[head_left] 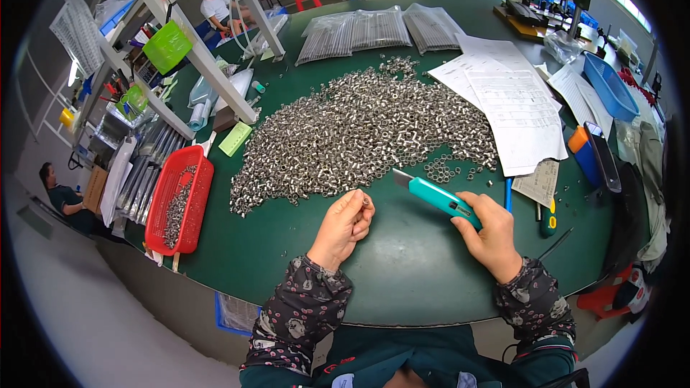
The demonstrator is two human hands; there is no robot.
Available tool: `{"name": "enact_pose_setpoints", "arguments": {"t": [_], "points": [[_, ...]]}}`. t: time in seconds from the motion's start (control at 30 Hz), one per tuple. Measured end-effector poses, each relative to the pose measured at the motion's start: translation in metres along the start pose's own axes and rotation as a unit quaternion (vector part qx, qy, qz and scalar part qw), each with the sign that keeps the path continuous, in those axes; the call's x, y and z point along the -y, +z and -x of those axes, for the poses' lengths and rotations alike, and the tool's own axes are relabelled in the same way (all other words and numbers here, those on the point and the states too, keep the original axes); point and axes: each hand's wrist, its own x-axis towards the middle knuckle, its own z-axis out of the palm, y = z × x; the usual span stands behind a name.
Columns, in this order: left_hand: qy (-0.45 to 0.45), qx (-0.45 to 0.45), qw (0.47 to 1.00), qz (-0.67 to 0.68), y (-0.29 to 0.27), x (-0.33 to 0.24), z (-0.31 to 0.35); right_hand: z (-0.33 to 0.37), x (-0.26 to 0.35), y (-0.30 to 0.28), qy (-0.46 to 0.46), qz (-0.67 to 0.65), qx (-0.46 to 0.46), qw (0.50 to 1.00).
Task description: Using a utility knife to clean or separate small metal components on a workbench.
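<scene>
My right hand [492, 236] is wrapped round a teal utility knife [440, 197], its blade out and pointing up and to the left. To the left of the blade, my left hand [343, 225] pinches a small metal ring [366, 201] between thumb and forefinger; the fingers hide most of it. Blade and ring are apart. Just beyond both hands spreads a large heap of small silvery metal rings [345, 133] on the green table [402, 273].
At the left edge stands a red basket [203, 197] with more small metal pieces. Paper sheets [514, 111] lie right of the heap, near a phone [602, 156] and a blue tray [611, 86]. Bagged rods [381, 31] line the back. Other people sit at left and behind.
</scene>
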Motion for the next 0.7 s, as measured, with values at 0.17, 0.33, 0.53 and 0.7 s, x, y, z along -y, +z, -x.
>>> {"name": "enact_pose_setpoints", "arguments": {"t": [0.17, 0.33, 0.53, 0.7], "points": [[-0.001, -0.008, 1.0, 0.002, 0.0011, -0.0014, 0.0004, 0.0017, 0.0027, -0.0017, -0.007, 0.047, 0.07, 0.996], [0.004, -0.019, 1.0, -0.002, 0.0002, 0.0008, -0.0013, 0.0056, -0.0004, 0.0001, 0.026, -0.088, 0.114, 0.989], [0.017, -0.03, 0.998, -0.045, 0.0027, 0.0021, -0.0006, 0.0051, -0.0014, 0.002, 0.04, -0.135, 0.161, 0.977], [0.032, -0.014, 0.999, -0.041, -0.0008, 0.002, -0.0018, 0.0043, -0.003, 0.0024, 0.057, -0.133, 0.077, 0.987]]}}
